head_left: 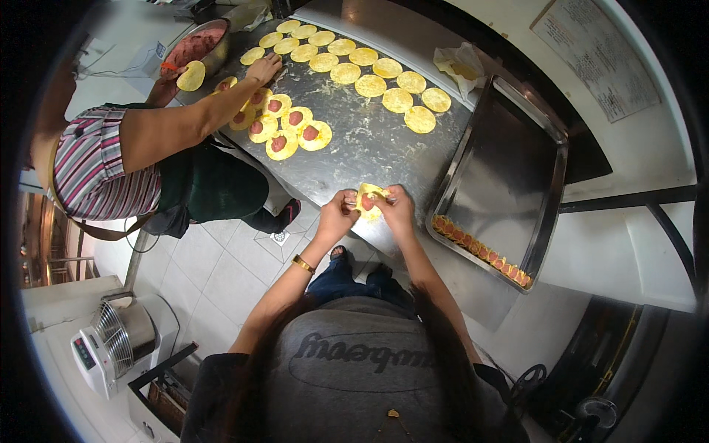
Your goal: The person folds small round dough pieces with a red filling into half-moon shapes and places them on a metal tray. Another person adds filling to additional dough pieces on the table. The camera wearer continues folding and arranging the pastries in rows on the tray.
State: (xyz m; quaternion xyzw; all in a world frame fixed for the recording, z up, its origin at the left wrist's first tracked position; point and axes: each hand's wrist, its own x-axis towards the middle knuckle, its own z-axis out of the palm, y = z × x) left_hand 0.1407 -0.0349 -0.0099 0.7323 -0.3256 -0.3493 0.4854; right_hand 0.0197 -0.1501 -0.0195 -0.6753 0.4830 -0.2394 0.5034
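Observation:
Near the front edge of the metal table (pixel 369 148), I hold a round yellow dough wrapper (pixel 365 190) with pink filling (pixel 368 201) in its middle. My left hand (pixel 338 216) pinches its left side, and my right hand (pixel 399 213) is closed on the right side, its thumb by the filling. The wrapper's edges look partly raised. To the left lie several flat wrappers topped with filling (pixel 311 133). Plain yellow wrappers (pixel 345 73) are spread in rows toward the far edge. On my right, a metal tray (pixel 456 164) holds a row of small filled dumplings (pixel 480 252) along its near edge.
A co-worker at left holds a wrapper (pixel 191 76) in one hand beside a metal bowl (pixel 219 56) of pink filling; their other hand (pixel 264 69) touches the table. A crumpled bag (pixel 459 68) sits by the tray. A mixer (pixel 122 340) stands lower left.

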